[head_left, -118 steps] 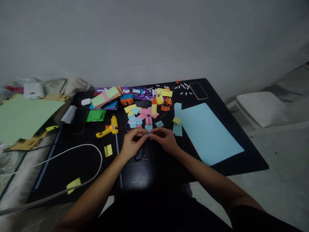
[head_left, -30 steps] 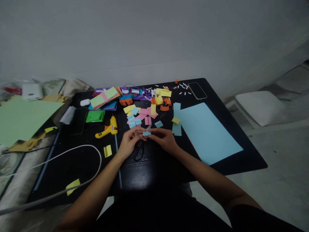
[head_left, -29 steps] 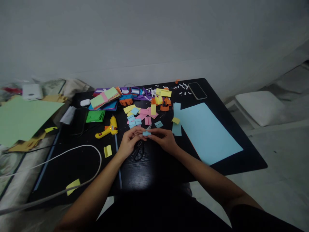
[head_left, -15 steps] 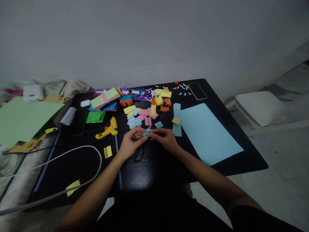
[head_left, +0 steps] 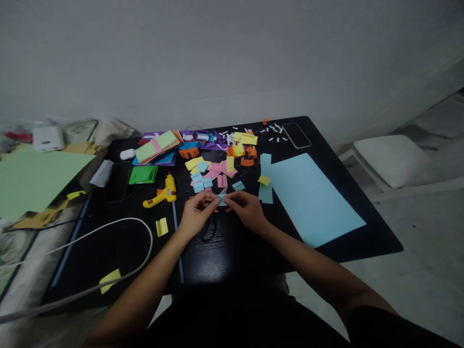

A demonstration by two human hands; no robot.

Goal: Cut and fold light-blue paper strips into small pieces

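Between my two hands is a small piece of light blue paper (head_left: 222, 197), pinched at both ends above the black table. My left hand (head_left: 197, 212) closes thumb and fingers on its left end. On the right end, my right hand (head_left: 247, 208) does the same. Beneath and between the hands lie scissors (head_left: 209, 229); a black handle loop shows, and my hands cover much of the rest. Just beyond the fingers are small folded pieces of blue paper (head_left: 207, 183) and pink paper (head_left: 222, 181).
Left of my hands lies a yellow glue gun (head_left: 167, 191), with a white cable (head_left: 148, 232) looping nearer me. A large light blue sheet (head_left: 315, 203) covers the table's right side. A phone (head_left: 296, 135), paper scraps (head_left: 277, 129) and stacked coloured paper (head_left: 159, 147) sit farther back.
My fingers have shifted slightly on the blue paper, and its visible face has turned a little. Both hands stay in nearly the same place.
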